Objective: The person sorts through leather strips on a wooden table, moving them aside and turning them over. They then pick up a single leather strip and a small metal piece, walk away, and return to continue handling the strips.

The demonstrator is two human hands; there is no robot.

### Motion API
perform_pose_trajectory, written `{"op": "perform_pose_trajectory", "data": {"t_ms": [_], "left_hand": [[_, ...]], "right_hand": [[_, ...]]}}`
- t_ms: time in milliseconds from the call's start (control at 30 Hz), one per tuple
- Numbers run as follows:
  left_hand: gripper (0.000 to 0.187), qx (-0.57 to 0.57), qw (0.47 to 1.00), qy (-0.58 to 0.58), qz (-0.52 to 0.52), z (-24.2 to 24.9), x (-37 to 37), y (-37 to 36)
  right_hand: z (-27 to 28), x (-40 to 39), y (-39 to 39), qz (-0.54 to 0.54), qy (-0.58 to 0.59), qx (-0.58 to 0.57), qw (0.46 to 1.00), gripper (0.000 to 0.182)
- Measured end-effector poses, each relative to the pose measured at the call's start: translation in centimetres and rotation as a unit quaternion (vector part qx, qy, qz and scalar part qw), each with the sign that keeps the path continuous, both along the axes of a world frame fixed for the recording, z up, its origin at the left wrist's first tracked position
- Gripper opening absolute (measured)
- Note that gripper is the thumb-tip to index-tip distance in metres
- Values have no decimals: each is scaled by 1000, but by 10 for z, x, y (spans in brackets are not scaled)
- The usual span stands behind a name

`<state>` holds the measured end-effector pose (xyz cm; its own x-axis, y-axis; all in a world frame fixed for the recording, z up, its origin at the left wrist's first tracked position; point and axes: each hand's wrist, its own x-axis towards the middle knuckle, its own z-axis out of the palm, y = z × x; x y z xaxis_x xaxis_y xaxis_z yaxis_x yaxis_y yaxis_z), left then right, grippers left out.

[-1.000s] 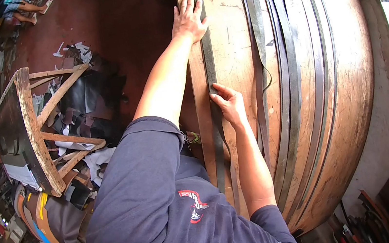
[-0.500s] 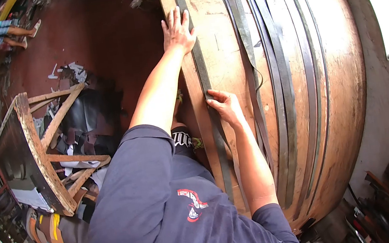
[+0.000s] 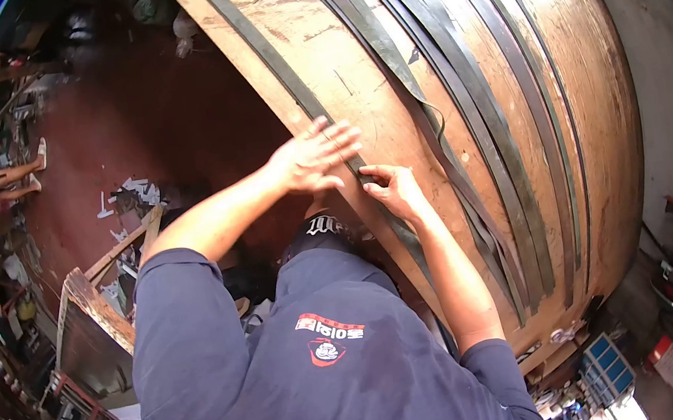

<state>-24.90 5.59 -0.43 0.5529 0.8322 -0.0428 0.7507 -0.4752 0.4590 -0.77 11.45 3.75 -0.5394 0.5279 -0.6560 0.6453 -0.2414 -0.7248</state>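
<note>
A long dark strip [image 3: 264, 45], like leather or rubber, lies along the left edge of the wooden table [image 3: 285, 13]. My right hand [image 3: 395, 189] pinches this strip between thumb and fingertips, its lower length running down past my forearm. Over the strip just above, my left hand [image 3: 317, 157] is flat with fingers spread, pointing right and slightly blurred. Several more dark strips [image 3: 460, 49] lie lengthwise across the tabletop to the right, one of them with a curled, twisted edge.
To the left, a wooden frame [image 3: 103, 313] stands beside scraps [image 3: 138, 189] on the reddish floor [image 3: 146, 116]. A person's legs [image 3: 17, 175] show at the far left. A blue crate [image 3: 608, 370] sits below the table's near end, and a grey wall [image 3: 665, 56] rises on the right.
My left hand has come back along the strip toward my right hand, from pressing farther up. My right hand still pinches the strip. The view has turned, tilting the table.
</note>
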Motion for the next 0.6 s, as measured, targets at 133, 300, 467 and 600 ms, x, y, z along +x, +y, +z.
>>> {"op": "perform_pose_trajectory", "data": {"t_ms": [133,300,467,600], "left_hand": [[86,64,993,59,76,-26,-85,34],[73,66,885,286,360,-4,-136,78],[83,63,861,153,482,-6,2,37],[80,51,826,61,559,-25,71,8]], "right_hand": [[4,-3,0,0,-14,7,1000,36],[3,-3,0,1,-7,7,1000,36],[3,0,2,33,4,16,999,41],[-26,18,-1,-6,139,-66,988,54]]}}
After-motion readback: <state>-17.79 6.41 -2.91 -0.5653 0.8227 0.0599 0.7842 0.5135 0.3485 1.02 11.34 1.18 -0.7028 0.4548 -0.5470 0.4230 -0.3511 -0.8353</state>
